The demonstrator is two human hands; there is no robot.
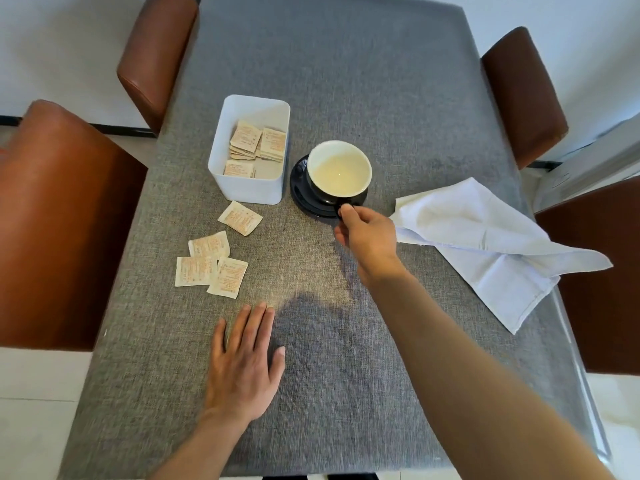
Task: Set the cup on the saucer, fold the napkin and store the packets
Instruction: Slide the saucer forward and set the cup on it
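- right hand (367, 237): reaches forward, fingers curled, thumb and fingertips pinching the handle of the cup (339, 173) on its near side.
- cup: black outside, cream inside, upright, sits on the black saucer (299, 192). Cup sits toward the saucer's far-right part; more bare rim shows on the left and near side. Can't tell if the base is fully seated or a hair off the saucer.
- left hand (244, 365): flat on the counter (346, 81), palm down, fingers straight and close together, thumb out to the right. Holds nothing.
- loose packets (211, 261): 4 on the counter, just ahead of the left hand's fingertips and slightly left. 3 overlap in a cluster, 1 lies apart, farther forward, near the box.
- white box (251, 192): open top, ahead of the left hand, just left of the saucer, close but can't tell if touching. More packets piled inside, mostly against the right and far walls.
- napkin (485, 244): white, unfolded and rumpled, on the counter right of the right hand. Its left edge lies just beside the right hand's knuckles; its near corner runs toward the counter's right edge.
- counter: grey woven cloth cover.
- 4 brown chairs (65, 216): 2 on the left-hand side, 2 on the right-hand side, pushed up to the counter.
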